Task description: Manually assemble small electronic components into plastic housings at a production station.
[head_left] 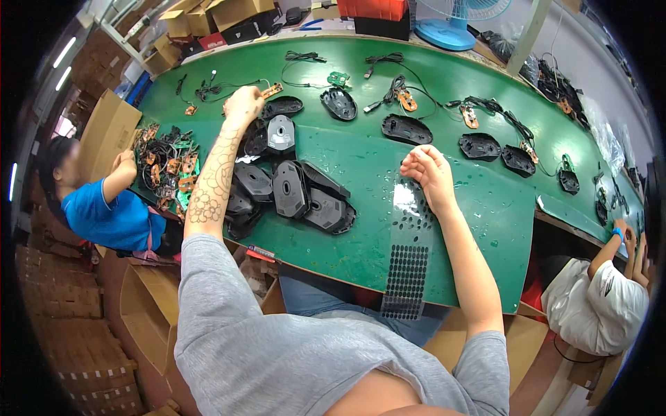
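My left hand point(244, 105) reaches to the far left of the bench. Its fingers are curled downward beside an orange circuit board point(272, 90) with a cable and a black mouse base shell point(283, 106); what they hold, if anything, is hidden. My right hand point(429, 173) hovers over the upper end of a clear sheet of black oval stickers point(406, 272), thumb and fingers drawn together. Anything between those fingertips is too small to make out. Several black and grey mouse top shells point(290, 188) are heaped below my left hand, next to my forearm.
Across the green bench point(479, 229) lie more base shells point(406, 129) with boards and cables. A tangle of cabled boards point(166, 166) sits at left, near a person in blue point(114, 215). Another person in white point(596, 298) works at right. A red pen point(261, 254) lies at the near edge; a blue fan point(447, 31) stands behind.
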A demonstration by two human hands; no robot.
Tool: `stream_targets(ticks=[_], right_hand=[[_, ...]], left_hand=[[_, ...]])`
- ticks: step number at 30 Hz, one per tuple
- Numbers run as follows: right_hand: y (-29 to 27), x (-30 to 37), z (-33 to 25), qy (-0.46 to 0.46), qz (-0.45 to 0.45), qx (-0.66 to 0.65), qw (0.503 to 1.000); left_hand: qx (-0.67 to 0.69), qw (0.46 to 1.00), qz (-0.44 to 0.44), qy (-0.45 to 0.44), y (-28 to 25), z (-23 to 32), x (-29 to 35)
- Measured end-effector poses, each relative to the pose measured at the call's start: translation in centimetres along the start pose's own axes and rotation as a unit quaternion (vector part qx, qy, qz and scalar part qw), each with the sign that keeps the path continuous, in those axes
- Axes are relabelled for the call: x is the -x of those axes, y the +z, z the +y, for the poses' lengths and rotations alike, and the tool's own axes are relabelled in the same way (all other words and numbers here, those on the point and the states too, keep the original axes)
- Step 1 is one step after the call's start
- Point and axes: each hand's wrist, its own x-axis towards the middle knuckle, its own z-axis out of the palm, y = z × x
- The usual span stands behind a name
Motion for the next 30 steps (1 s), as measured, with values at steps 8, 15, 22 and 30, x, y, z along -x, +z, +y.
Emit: stream_targets(ticks=[8,15,22,30], right_hand=[[0.8,0.0,-0.1,-0.003,-0.009,0.023,1.000],[1.3,0.2,0.2,-0.018,-0.008,0.028,0.999],[-0.4,0.1,0.6,-0.018,0.018,0.046,0.999],[1.0,-0.4,0.8,-0.009,-0.024,0.026,0.999]], left_hand=[[0.359,0.765,-0.524,-0.105,-1.3,-15.5,-8.8],[0.192,0.979,-0.069,0.011,5.7,-15.0,-7.8],[0.140,0.966,-0.212,0.049,2.3,-6.0,-7.0],[0.111,0.962,-0.249,0.011,-2.3,-10.6,1.3]])
